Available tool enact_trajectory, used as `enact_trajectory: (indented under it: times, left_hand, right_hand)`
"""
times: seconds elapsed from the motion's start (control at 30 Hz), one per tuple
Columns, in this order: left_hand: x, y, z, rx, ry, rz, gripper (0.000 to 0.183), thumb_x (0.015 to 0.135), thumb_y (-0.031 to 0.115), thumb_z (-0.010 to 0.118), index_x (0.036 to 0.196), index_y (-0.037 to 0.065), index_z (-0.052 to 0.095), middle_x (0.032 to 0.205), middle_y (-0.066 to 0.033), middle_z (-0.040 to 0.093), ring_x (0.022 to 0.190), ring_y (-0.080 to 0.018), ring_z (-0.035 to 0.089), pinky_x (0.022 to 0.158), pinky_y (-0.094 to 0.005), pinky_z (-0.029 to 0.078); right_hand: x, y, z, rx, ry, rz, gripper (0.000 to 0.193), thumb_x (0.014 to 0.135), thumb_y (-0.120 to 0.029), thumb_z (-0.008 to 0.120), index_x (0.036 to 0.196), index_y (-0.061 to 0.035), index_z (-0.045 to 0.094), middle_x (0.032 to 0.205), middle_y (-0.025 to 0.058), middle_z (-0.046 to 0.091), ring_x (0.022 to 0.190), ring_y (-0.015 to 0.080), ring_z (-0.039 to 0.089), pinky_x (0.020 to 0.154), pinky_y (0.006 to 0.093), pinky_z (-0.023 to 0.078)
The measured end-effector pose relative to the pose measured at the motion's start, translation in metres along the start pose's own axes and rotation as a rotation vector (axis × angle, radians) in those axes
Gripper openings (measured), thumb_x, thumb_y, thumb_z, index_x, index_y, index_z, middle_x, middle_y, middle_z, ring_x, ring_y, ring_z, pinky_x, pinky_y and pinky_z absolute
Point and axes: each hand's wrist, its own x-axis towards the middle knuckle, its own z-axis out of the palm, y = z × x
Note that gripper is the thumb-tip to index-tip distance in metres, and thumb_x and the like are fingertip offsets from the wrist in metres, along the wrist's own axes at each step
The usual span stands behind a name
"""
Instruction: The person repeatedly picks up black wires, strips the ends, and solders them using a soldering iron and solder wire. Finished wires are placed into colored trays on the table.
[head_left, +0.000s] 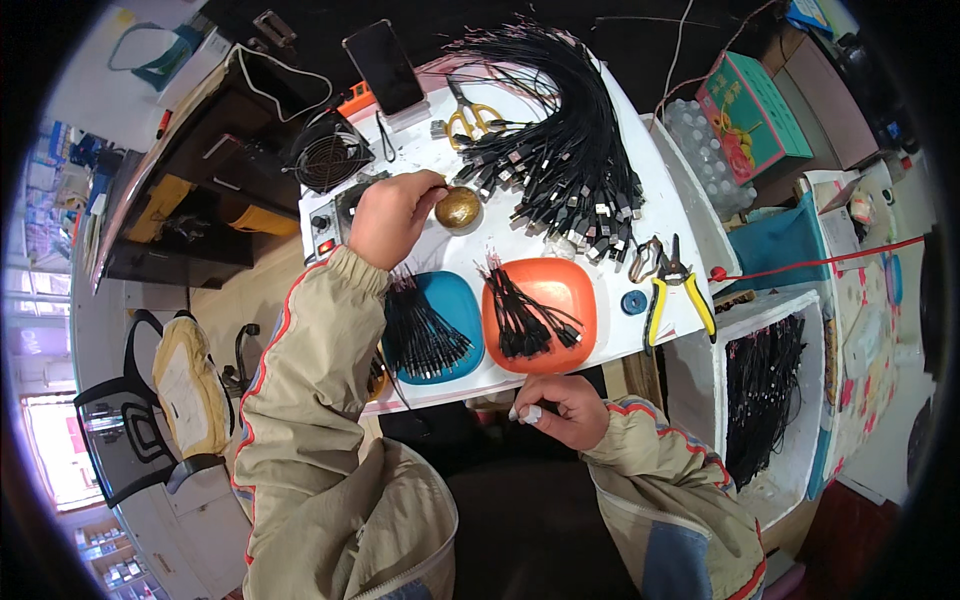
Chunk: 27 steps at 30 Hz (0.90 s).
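My left hand [388,222] reaches over the white table, its thumb and fingers pinched together beside a round brass-coloured tin [459,208]. What the pinch holds, if anything, is too small to make out. Low at the table's front edge is my right hand [568,410], fingers curled closed, with white wraps on the fingertips. I cannot see what is inside them. Between the hands lie a blue tray [467,300] with a bundle of short black cables [425,335] and an orange tray [568,283] with a smaller black cable bundle [522,318].
A large heap of black USB cables [575,140] covers the back. Yellow-handled scissors [468,118], a phone [385,68] and a fan [327,160] stand behind. Yellow-handled wire strippers [680,290] and a blue roll [633,302] lie right. Beyond is a white foam box [697,385] of cables.
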Motion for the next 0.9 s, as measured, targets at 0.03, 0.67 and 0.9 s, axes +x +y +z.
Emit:
enact_trajectory:
  times: [0.03, 0.67, 0.9]
  left_hand:
    - [-0.005, 0.000, -0.006, -0.003, -0.005, -0.047, 0.012, 0.082, 0.009, 0.064, 0.092, 0.002, 0.063, 0.081, -0.0178, 0.065, 0.075, -0.0342, 0.063, 0.064, -0.0389, 0.050]
    - [-0.036, -0.079, -0.053, 0.526, -0.160, -0.097, 0.008, 0.075, 0.007, 0.067, 0.080, 0.001, 0.064, 0.086, -0.0118, 0.054, 0.078, -0.0319, 0.061, 0.067, -0.0414, 0.048]
    - [-0.027, -0.086, -0.047, 0.609, -0.207, -0.055, 0.007, 0.075, 0.007, 0.063, 0.076, 0.000, 0.062, 0.087, -0.0127, 0.053, 0.079, -0.0333, 0.061, 0.067, -0.0429, 0.049]
  right_hand:
    - [0.000, -0.001, 0.001, -0.010, -0.006, 0.000, 0.008, 0.091, -0.008, 0.058, 0.092, -0.0009, 0.062, 0.081, 0.0071, 0.061, 0.074, 0.0183, 0.058, 0.070, 0.0281, 0.045]
    - [0.009, 0.005, 0.020, -0.054, -0.071, 0.122, 0.009, 0.089, -0.006, 0.058, 0.095, -0.0004, 0.061, 0.085, 0.0069, 0.061, 0.074, 0.0144, 0.057, 0.067, 0.0259, 0.045]
    - [0.013, 0.008, 0.019, -0.055, -0.052, 0.104, 0.009, 0.090, -0.007, 0.057, 0.094, -0.0003, 0.062, 0.084, 0.0071, 0.061, 0.072, 0.0145, 0.058, 0.066, 0.0266, 0.046]
